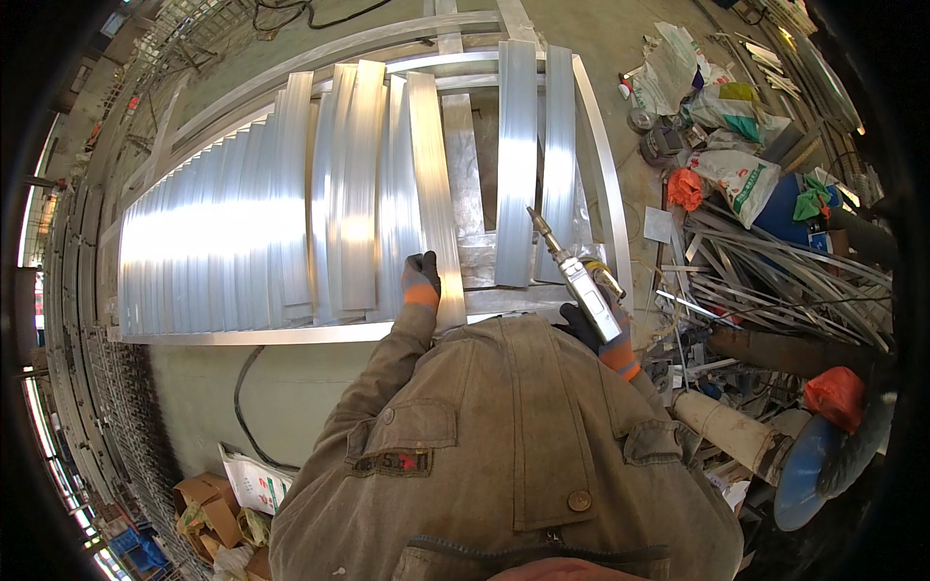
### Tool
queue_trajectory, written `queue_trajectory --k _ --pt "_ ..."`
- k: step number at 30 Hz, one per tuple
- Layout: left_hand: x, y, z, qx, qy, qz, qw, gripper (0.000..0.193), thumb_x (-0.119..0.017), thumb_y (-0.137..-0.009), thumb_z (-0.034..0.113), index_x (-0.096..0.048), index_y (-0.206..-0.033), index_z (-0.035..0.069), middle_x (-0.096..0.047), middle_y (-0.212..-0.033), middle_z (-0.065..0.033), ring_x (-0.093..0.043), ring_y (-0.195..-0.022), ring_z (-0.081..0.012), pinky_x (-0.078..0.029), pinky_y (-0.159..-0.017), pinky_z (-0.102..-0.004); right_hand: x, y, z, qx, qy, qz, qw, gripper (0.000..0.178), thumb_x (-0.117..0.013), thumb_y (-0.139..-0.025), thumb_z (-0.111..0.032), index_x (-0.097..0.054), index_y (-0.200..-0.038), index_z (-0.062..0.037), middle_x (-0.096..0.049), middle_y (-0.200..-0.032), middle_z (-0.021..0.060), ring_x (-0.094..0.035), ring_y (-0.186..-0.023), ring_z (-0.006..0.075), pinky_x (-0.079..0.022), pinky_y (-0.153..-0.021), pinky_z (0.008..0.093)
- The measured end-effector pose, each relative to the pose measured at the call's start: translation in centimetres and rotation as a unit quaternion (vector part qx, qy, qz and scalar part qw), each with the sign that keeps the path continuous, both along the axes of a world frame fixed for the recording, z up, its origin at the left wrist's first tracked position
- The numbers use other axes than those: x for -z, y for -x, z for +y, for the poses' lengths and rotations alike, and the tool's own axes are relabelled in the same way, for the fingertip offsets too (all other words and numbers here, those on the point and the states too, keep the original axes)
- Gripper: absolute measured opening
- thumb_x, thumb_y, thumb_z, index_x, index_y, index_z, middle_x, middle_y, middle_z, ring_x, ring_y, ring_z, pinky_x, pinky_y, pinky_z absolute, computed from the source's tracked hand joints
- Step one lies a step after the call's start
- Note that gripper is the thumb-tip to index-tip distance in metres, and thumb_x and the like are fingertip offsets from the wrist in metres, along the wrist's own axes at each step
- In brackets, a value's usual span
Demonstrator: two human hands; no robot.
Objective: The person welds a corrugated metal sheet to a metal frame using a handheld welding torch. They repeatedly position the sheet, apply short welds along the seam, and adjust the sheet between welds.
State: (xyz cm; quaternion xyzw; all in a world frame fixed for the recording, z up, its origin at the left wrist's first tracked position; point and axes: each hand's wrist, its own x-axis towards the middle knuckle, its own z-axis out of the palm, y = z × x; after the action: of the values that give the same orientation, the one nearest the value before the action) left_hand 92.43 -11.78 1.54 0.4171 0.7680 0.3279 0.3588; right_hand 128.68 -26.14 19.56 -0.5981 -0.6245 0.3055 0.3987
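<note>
My left hand (421, 279), in a dark glove with an orange cuff, is closed at the near part of a long ribbed metal slat (432, 184). My right hand (593, 339), gloved alike, grips a silver power tool (588, 295) with a long thin nose that points up and left, over the near end of another slat (516, 174). One more slat (559, 145) lies just right of it. Many overlapping slats (218, 223) cover the left side of a metal frame (605, 184). The right fingers are partly hidden behind the tool.
Bags and plastic (722, 116) lie at the far right, above a heap of metal offcuts (785, 271). A large pipe (731, 426) and a blue disc (812, 474) stand at the near right. A black cable (242, 397) and cardboard box (208, 508) lie near left.
</note>
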Motion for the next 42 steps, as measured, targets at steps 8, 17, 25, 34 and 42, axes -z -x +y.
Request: queue_trajectory --k 8,17,25,34,42 --pt "-0.6 0.0 1.6 0.006 0.014 0.034 0.999 0.042 -0.078 -0.105 0.041 -0.073 -0.112 0.0 -0.078 -0.098 -0.0238 -0.074 -0.093 -0.0408 -0.057 -0.087 -0.0519 1.8 1.0 -0.1 0.056 0.057 0.119 0.99 0.05 -0.092 -0.097 -0.021 -0.069 -0.137 -0.0005 -0.076 -0.107 0.0134 -0.075 -0.092 0.0257 -0.063 -0.081 0.041" --pt "-1.0 0.2 1.7 0.019 0.022 0.031 0.999 0.046 -0.077 -0.106 0.044 -0.075 -0.116 -0.001 -0.08 -0.101 -0.0225 -0.075 -0.092 -0.0382 -0.058 -0.087 -0.0508 -1.3 2.1 0.0 0.046 -0.039 -0.011 0.998 0.049 -0.093 -0.097 -0.021 -0.07 -0.135 -0.0007 -0.075 -0.105 0.0122 -0.072 -0.09 0.0229 -0.061 -0.079 0.0399" --pt "2.0 0.7 1.5 0.015 -0.005 0.021 1.0 0.041 -0.079 -0.105 0.04 -0.076 -0.11 0.0 -0.08 -0.1 -0.0265 -0.076 -0.093 -0.0432 -0.058 -0.086 -0.0521 0.8 1.8 0.0 0.053 0.055 0.144 0.987 0.047 -0.091 -0.099 -0.015 -0.067 -0.136 0.0014 -0.075 -0.111 0.0109 -0.073 -0.095 0.0189 -0.064 -0.078 0.0393" --pt "1.3 0.6 1.9 0.01 0.022 0.002 1.0 0.043 -0.079 -0.106 0.041 -0.076 -0.117 -0.001 -0.081 -0.101 -0.0214 -0.075 -0.093 -0.0358 -0.059 -0.087 -0.0495 1.8 1.7 0.2 0.085 0.078 0.22 0.969 0.045 -0.094 -0.097 -0.019 -0.07 -0.129 0.0013 -0.076 -0.107 0.0125 -0.073 -0.093 0.0222 -0.061 -0.078 0.0402" --pt "1.0 0.3 1.9 0.006 -0.002 0.031 0.999 0.043 -0.078 -0.105 0.043 -0.077 -0.112 0.0 -0.081 -0.101 -0.0258 -0.077 -0.096 -0.0451 -0.059 -0.09 -0.0532 0.7 1.8 0.7 0.061 0.019 0.113 0.992 0.048 -0.095 -0.096 -0.023 -0.071 -0.129 0.001 -0.077 -0.106 0.0145 -0.075 -0.092 0.0266 -0.061 -0.08 0.0419"
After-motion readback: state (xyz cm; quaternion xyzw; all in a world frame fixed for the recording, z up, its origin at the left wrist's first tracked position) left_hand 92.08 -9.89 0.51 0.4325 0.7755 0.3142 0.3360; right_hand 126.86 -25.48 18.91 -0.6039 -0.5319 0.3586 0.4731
